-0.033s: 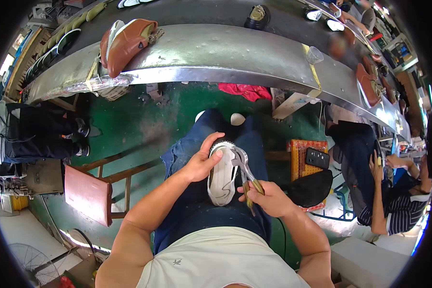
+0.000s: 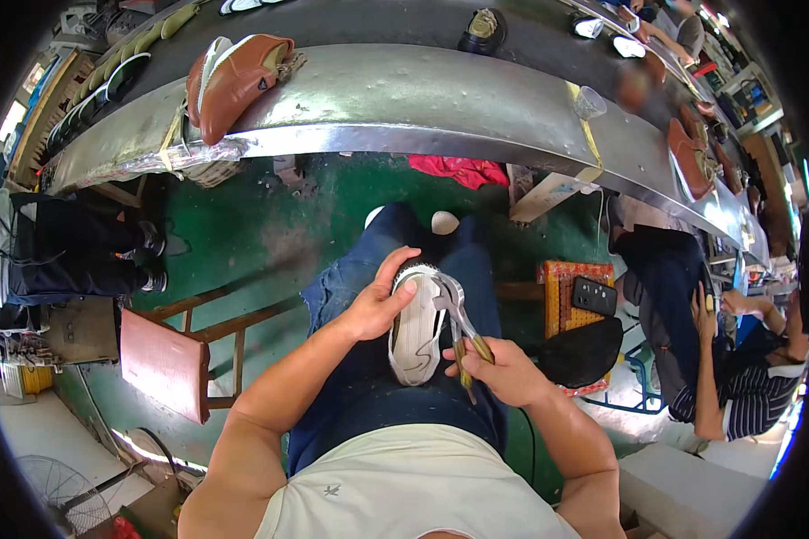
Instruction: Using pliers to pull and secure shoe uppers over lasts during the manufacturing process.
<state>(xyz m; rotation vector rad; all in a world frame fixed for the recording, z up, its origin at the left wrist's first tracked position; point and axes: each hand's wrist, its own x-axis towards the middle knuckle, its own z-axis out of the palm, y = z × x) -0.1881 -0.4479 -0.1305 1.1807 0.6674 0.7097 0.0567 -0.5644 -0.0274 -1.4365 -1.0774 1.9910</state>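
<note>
A shoe (image 2: 415, 337) lies over my lap, its pale, ribbed underside facing up, with a dark curved mark near the end closest to me. My left hand (image 2: 379, 307) grips its far end, thumb pressed on the underside and fingers round the dark edge. In my right hand (image 2: 499, 370) are metal pincers (image 2: 463, 325) with worn yellowish handles. Their curved jaws touch the shoe's right rim near the far end; whether they pinch any material I cannot tell.
A metal-edged bench (image 2: 404, 94) runs across ahead, bearing brown shoes (image 2: 234, 85), a black shoe (image 2: 483, 31) and a clear cup (image 2: 589, 102). A stool (image 2: 164, 364) stands left. Right are a phone (image 2: 593, 296) and black cloth (image 2: 582, 352) on a patterned seat. People sit or stand both sides.
</note>
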